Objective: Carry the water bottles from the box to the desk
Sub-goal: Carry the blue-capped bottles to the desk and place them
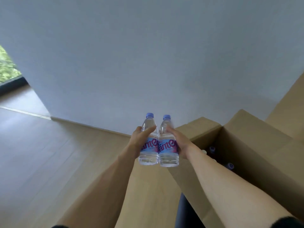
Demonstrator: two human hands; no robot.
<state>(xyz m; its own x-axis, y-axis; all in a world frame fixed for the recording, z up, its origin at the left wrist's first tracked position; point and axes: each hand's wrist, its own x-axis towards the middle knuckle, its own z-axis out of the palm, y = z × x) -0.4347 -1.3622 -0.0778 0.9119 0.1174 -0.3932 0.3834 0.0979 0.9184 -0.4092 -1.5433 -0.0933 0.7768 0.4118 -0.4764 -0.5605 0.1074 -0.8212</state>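
At frame centre, left hand [139, 139] and right hand [178, 142] each wrap a full, slick water bottle's [148, 145] labelled waist, seemingly heavy, thin-walled.

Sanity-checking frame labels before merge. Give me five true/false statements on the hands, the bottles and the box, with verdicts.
1. Each hand holds one water bottle. True: the left hand grips the left bottle, the right hand grips the right bottle.
2. The bottles have red caps. False: both caps are blue-purple.
3. The two held bottles are upright and side by side. True.
4. The cardboard box is closed. False: its flaps are open, and caps of more bottles show inside.
5. The held bottles rest on a desk. False: they are held in the air over the wooden floor; no desk is in view.
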